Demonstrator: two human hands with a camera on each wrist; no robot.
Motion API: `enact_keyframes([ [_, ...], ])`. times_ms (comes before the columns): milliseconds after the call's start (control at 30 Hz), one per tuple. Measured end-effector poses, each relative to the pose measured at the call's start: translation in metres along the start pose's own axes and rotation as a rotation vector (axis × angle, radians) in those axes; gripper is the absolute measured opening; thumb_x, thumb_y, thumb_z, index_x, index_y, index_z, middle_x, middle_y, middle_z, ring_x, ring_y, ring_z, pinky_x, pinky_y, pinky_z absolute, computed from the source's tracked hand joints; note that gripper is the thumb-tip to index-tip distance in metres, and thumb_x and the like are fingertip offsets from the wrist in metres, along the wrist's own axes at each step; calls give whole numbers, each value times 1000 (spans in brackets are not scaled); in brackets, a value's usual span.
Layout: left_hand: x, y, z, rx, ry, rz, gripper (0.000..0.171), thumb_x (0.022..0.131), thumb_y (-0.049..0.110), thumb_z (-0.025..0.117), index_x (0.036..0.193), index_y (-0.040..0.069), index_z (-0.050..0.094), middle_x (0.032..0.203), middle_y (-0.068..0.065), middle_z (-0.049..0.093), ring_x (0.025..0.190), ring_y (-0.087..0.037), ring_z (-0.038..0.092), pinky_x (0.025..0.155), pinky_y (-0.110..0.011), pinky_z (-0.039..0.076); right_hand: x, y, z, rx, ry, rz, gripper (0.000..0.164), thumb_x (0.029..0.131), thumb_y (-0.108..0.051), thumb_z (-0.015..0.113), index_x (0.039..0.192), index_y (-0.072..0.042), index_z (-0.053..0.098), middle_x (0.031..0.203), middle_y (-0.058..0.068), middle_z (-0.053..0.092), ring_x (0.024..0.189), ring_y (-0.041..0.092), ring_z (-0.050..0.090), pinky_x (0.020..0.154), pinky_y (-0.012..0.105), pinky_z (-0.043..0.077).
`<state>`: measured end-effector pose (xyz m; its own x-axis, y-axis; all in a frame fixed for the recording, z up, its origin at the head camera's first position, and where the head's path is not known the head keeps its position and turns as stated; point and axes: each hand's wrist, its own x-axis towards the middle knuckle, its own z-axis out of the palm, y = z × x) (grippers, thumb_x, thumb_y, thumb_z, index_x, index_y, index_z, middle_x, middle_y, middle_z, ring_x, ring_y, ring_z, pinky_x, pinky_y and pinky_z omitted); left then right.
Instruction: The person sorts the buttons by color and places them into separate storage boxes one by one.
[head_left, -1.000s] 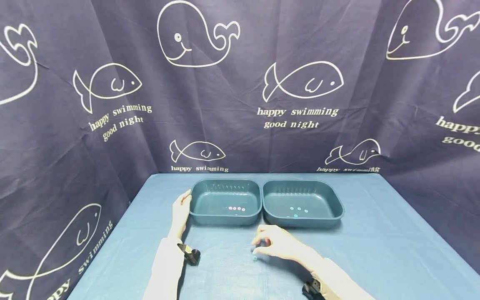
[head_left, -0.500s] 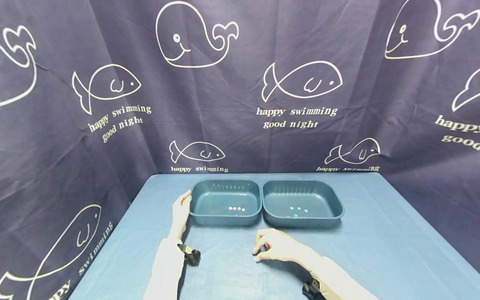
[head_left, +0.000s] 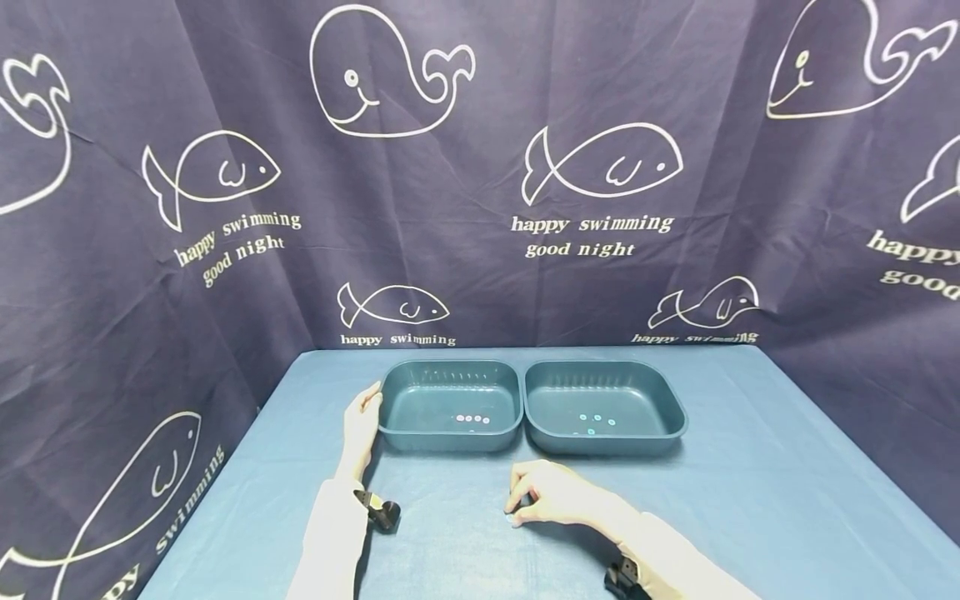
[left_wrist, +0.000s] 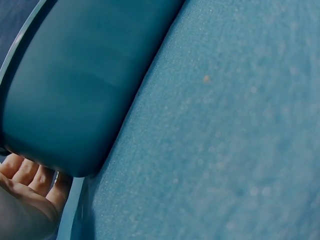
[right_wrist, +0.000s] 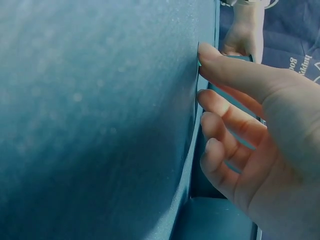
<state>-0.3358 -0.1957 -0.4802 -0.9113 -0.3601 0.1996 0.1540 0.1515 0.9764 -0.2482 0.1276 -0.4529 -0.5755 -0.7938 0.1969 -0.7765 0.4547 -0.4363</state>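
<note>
My left hand (head_left: 362,425) rests against the left end of a teal bin (head_left: 450,440), its fingertips by the rim. In the left wrist view the fingers (left_wrist: 42,179) lie along the bin's end wall. Low over the cloth in front of the bins, my right hand (head_left: 551,493) pinches a small blue button-like disc (head_left: 510,518) between thumb and forefinger. The right wrist view shows the thumb reaching down to the cloth, with a sliver of the disc (right_wrist: 199,63) by its tip. The other fingers of that hand are loosely bent.
Several pinkish discs (head_left: 468,419) lie in the left bin. A second teal bin (head_left: 607,444) adjoins it on the right, with several blue discs (head_left: 597,418) inside. A blue cloth (head_left: 450,533) covers the table, and a dark printed curtain (head_left: 480,275) hangs around it.
My right hand has lowered slightly towards me, and its thumb and forefinger have come onto the blue disc that lay uncovered on the cloth. The left hand and both bins stay put.
</note>
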Motion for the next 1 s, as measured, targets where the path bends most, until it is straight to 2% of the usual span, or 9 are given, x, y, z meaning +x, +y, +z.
enact_keyframes([
  [100, -2, -2, -1, -6, 8, 48, 38, 95, 16, 52, 127, -3, 54, 132, -23, 53, 124, -36, 49, 108, -45, 37, 0, -2, -1, -29, 7, 3, 15, 70, -26, 79, 83, -20, 77, 75, -9, 56, 63, -4, 46, 57, 4, 35],
  [133, -3, -3, -1, -28, 15, 80, 37, 94, 19, 54, 126, -1, 56, 130, -21, 56, 122, -32, 52, 106, -40, 40, 0, -3, -1, -41, 10, 4, 15, 69, -27, 79, 82, -20, 78, 75, -10, 56, 64, -4, 46, 58, 4, 35],
  [233, -5, -3, -1, -30, 19, 105, 39, 94, 23, 54, 126, 0, 57, 129, -21, 56, 121, -32, 52, 106, -41, 40, 1, -7, -2, -85, 18, 7, 15, 68, -30, 80, 80, -21, 78, 74, -12, 55, 65, -5, 46, 58, 3, 34],
  [333, -4, -2, -1, -8, 23, 70, 37, 94, 19, 52, 126, 0, 56, 130, -21, 55, 122, -33, 51, 106, -41, 39, 1, -9, -2, -135, 23, 2, 15, 67, -32, 79, 79, -22, 78, 74, -13, 55, 65, -5, 46, 58, 3, 33],
  [400, -1, -1, 0, 23, 14, 23, 37, 95, 13, 50, 128, -3, 53, 133, -24, 52, 125, -37, 47, 108, -45, 36, 1, -10, -2, -151, 24, 1, 15, 67, -32, 79, 79, -23, 77, 74, -14, 55, 64, -4, 47, 58, 3, 33],
  [533, 0, 0, 1, 33, 13, -16, 36, 96, 9, 48, 130, -4, 51, 134, -23, 50, 126, -36, 46, 109, -44, 35, 2, -8, 0, -113, 20, 13, 14, 67, -30, 80, 78, -21, 77, 74, -13, 57, 64, -2, 51, 59, 3, 35],
  [767, -2, 1, 0, 29, 4, -19, 37, 96, 8, 48, 131, -5, 50, 135, -23, 50, 127, -36, 45, 110, -43, 35, 3, -6, 1, 10, 19, 40, 11, 68, -21, 80, 78, -17, 77, 72, -6, 58, 64, 2, 53, 58, 4, 37],
  [1000, 0, 0, 0, 25, 5, -12, 36, 96, 8, 48, 130, -5, 51, 134, -23, 50, 126, -36, 47, 110, -43, 36, 4, -7, 0, -54, 10, -12, 8, 71, -19, 78, 79, -18, 77, 73, -10, 59, 61, -1, 51, 57, 2, 34],
])
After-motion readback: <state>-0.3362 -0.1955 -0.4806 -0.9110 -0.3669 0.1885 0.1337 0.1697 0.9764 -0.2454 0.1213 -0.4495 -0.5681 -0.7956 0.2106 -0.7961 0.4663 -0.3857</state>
